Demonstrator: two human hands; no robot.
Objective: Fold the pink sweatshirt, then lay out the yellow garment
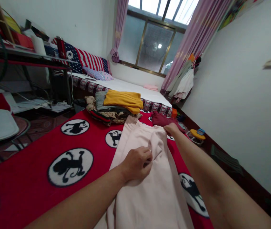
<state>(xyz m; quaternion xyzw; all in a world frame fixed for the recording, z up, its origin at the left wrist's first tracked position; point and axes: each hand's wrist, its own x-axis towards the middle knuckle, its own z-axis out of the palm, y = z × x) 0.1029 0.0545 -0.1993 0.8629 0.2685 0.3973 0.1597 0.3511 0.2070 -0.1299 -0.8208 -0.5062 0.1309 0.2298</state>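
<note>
So there's a person leaning over this red blanket, the one with black monkeys in white circles, and a pale pink garment is laid out lengthwise on it, running from the near edge up toward the far end. The left hand is right on top of the garment, out over the blanket's middle, fingers curled in and pinching a fold so the cloth creases around the fingertips. The right hand is further up the blanket, at the garment's far right corner; it's touching the edge there, but the fingertips are tucked away, so honestly I can't tell how tightly they're closed. At the far end of the blanket there's a pile: a mustard yellow garment on top, a gray one beside and under it, and a brown patterned one at the bottom. A dark red garment sits on the blanket's far right part, just past the right hand. Beyond the blanket is a bed with a white sheet, a white chair stands off its left side, and a yellow-topped stool off its right.
</note>
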